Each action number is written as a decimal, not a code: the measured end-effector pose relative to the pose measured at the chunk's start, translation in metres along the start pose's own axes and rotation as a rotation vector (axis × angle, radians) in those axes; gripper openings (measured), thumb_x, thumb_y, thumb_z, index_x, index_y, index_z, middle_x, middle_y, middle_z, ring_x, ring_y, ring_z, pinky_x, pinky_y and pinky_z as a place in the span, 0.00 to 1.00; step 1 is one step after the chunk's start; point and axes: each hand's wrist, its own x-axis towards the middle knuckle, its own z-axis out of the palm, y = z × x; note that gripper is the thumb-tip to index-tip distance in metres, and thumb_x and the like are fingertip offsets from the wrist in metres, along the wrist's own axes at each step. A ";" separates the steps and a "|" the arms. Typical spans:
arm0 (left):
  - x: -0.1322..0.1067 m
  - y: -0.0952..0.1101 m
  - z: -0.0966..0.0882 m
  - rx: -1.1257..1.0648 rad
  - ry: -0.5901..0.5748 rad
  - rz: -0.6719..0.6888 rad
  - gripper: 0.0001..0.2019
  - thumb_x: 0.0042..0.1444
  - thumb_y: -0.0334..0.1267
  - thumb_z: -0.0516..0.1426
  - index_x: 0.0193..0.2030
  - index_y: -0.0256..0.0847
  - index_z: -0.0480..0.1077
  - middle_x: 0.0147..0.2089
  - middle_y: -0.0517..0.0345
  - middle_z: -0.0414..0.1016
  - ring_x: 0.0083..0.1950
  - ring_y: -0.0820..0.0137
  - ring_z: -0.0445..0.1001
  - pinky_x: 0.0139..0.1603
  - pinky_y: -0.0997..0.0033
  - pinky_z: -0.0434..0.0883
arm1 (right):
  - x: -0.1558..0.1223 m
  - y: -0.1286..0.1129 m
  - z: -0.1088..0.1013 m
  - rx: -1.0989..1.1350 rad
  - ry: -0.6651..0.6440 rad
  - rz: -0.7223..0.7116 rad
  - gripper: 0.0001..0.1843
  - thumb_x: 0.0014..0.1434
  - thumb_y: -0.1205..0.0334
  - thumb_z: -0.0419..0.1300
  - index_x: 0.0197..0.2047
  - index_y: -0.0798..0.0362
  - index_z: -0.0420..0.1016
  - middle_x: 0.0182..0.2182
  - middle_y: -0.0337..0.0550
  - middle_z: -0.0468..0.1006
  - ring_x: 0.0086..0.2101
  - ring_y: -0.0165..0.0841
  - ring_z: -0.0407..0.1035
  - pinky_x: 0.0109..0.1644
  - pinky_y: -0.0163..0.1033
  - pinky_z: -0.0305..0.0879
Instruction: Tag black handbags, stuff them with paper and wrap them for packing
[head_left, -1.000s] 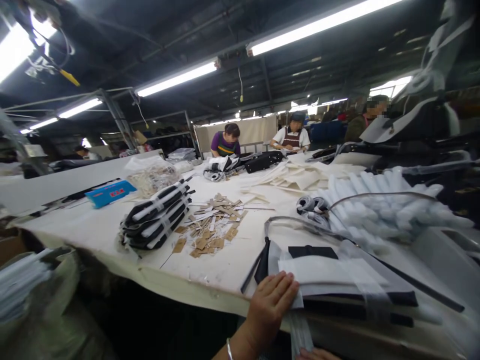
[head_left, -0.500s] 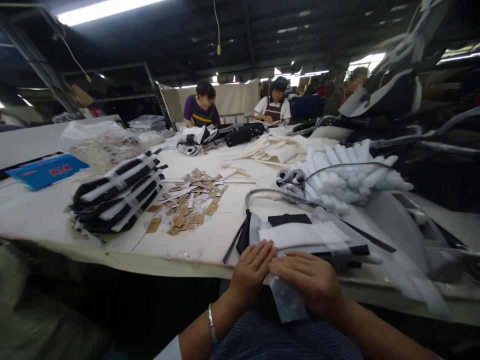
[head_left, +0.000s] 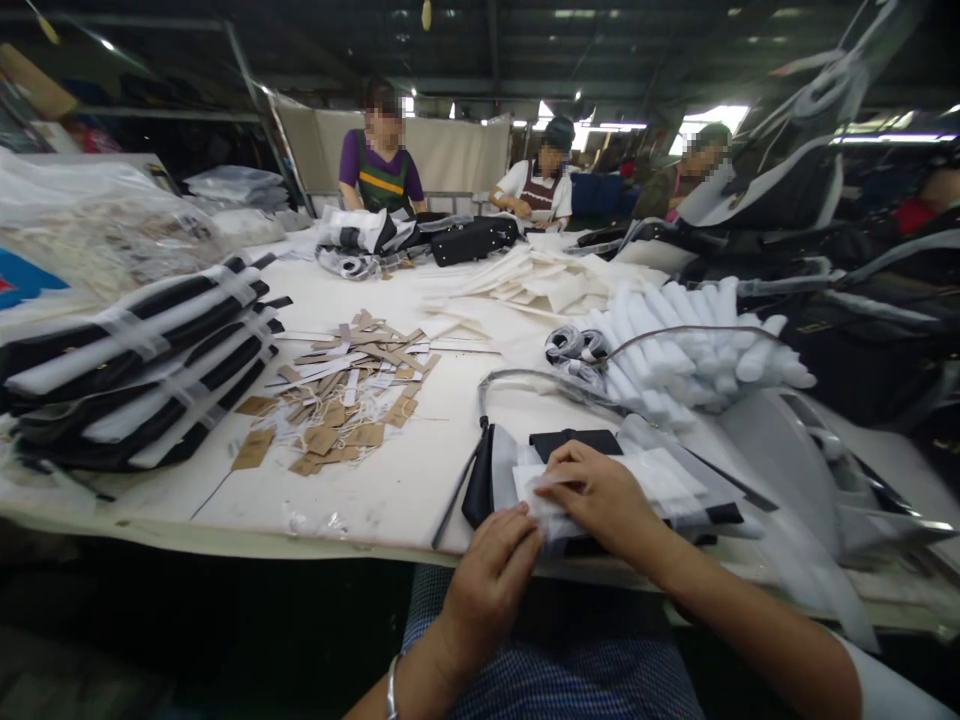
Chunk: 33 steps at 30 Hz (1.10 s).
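A flat black piece wrapped in white paper and clear film (head_left: 675,485) lies at the near edge of the white table (head_left: 390,490). My right hand (head_left: 600,495) rests on it with fingers curled, pinching a clear plastic sleeve (head_left: 544,505). My left hand (head_left: 487,585) sits just below at the table edge, fingers bent and touching the same sleeve. A thin grey strap (head_left: 525,378) curves away from the piece.
Brown paper tags (head_left: 337,400) are scattered mid-table. Wrapped black pieces (head_left: 142,370) are stacked at left, white foam rolls (head_left: 690,345) at right, white paper sheets (head_left: 540,285) beyond. Three people work at the far end. Dark bags and a grey shell crowd the right side.
The view has tilted down and closer. My right hand came into view and moved up onto the wrapped piece; my left hand slid back toward the table edge, both now holding the plastic sleeve.
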 end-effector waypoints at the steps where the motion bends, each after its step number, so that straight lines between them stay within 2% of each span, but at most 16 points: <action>1: 0.000 0.000 -0.002 -0.017 -0.018 -0.014 0.15 0.64 0.23 0.54 0.57 0.31 0.69 0.53 0.43 0.76 0.64 0.61 0.69 0.64 0.56 0.70 | 0.004 0.000 -0.001 -0.008 -0.028 0.043 0.08 0.59 0.60 0.64 0.29 0.48 0.81 0.35 0.40 0.77 0.34 0.32 0.72 0.38 0.37 0.65; 5: 0.003 -0.001 -0.007 -0.007 -0.055 -0.049 0.16 0.65 0.27 0.54 0.59 0.34 0.68 0.55 0.44 0.74 0.62 0.63 0.70 0.62 0.59 0.72 | 0.022 0.004 -0.004 -0.067 -0.145 0.104 0.09 0.56 0.56 0.67 0.28 0.50 0.78 0.35 0.39 0.77 0.33 0.32 0.71 0.37 0.37 0.61; 8: 0.011 0.000 -0.011 0.078 -0.080 -0.046 0.22 0.65 0.26 0.51 0.65 0.39 0.64 0.61 0.43 0.71 0.62 0.63 0.70 0.58 0.61 0.75 | 0.033 0.007 -0.003 -0.119 -0.198 0.153 0.11 0.53 0.55 0.69 0.34 0.50 0.75 0.30 0.37 0.76 0.31 0.32 0.69 0.34 0.35 0.58; 10: 0.018 0.002 -0.014 0.136 -0.148 -0.047 0.25 0.65 0.25 0.49 0.68 0.42 0.61 0.67 0.43 0.64 0.64 0.62 0.68 0.59 0.60 0.74 | 0.039 0.009 -0.002 -0.107 -0.228 0.193 0.15 0.51 0.56 0.69 0.40 0.50 0.72 0.30 0.35 0.76 0.28 0.31 0.69 0.32 0.35 0.56; 12: 0.023 0.005 -0.016 0.186 -0.247 -0.033 0.26 0.66 0.26 0.47 0.70 0.41 0.59 0.71 0.45 0.59 0.65 0.61 0.67 0.60 0.59 0.73 | 0.043 0.009 -0.001 -0.075 -0.249 0.210 0.19 0.51 0.57 0.69 0.44 0.49 0.69 0.32 0.35 0.77 0.27 0.30 0.69 0.32 0.34 0.56; 15: 0.024 0.010 -0.017 0.273 -0.326 -0.011 0.26 0.66 0.25 0.45 0.70 0.37 0.58 0.71 0.49 0.60 0.63 0.62 0.69 0.60 0.61 0.72 | 0.050 0.011 0.001 -0.057 -0.260 0.204 0.20 0.52 0.57 0.68 0.46 0.49 0.67 0.32 0.34 0.77 0.28 0.30 0.69 0.33 0.34 0.55; 21: 0.020 0.017 -0.015 0.383 -0.308 -0.007 0.29 0.63 0.22 0.44 0.71 0.36 0.56 0.73 0.51 0.58 0.73 0.58 0.56 0.65 0.58 0.66 | 0.065 0.018 0.006 -0.051 -0.253 0.146 0.17 0.54 0.60 0.68 0.44 0.51 0.68 0.25 0.33 0.75 0.27 0.31 0.69 0.31 0.34 0.53; 24: 0.023 0.018 -0.018 0.350 -0.335 0.007 0.31 0.60 0.22 0.45 0.71 0.33 0.55 0.72 0.47 0.58 0.72 0.59 0.57 0.65 0.57 0.67 | 0.070 0.021 0.010 -0.024 -0.232 0.115 0.14 0.52 0.62 0.69 0.40 0.52 0.71 0.24 0.33 0.75 0.27 0.31 0.68 0.31 0.34 0.54; 27: 0.026 0.021 -0.020 0.321 -0.356 0.002 0.30 0.61 0.31 0.51 0.71 0.31 0.55 0.72 0.42 0.58 0.70 0.55 0.60 0.63 0.54 0.70 | 0.069 0.019 0.011 0.003 -0.179 0.071 0.09 0.52 0.64 0.70 0.34 0.53 0.73 0.27 0.36 0.77 0.29 0.31 0.70 0.34 0.34 0.58; 30: 0.026 0.021 -0.018 0.377 -0.294 0.026 0.29 0.63 0.37 0.53 0.70 0.32 0.58 0.70 0.42 0.62 0.66 0.54 0.66 0.59 0.53 0.72 | 0.057 0.016 -0.002 0.020 -0.094 0.030 0.07 0.53 0.66 0.69 0.36 0.52 0.76 0.35 0.39 0.81 0.33 0.30 0.72 0.39 0.34 0.62; 33: 0.024 0.015 -0.013 0.421 -0.221 0.079 0.26 0.65 0.36 0.52 0.69 0.34 0.60 0.68 0.46 0.65 0.64 0.57 0.70 0.58 0.56 0.72 | 0.028 0.022 -0.040 0.030 0.034 0.029 0.10 0.59 0.62 0.65 0.45 0.51 0.77 0.43 0.41 0.81 0.34 0.30 0.73 0.43 0.35 0.66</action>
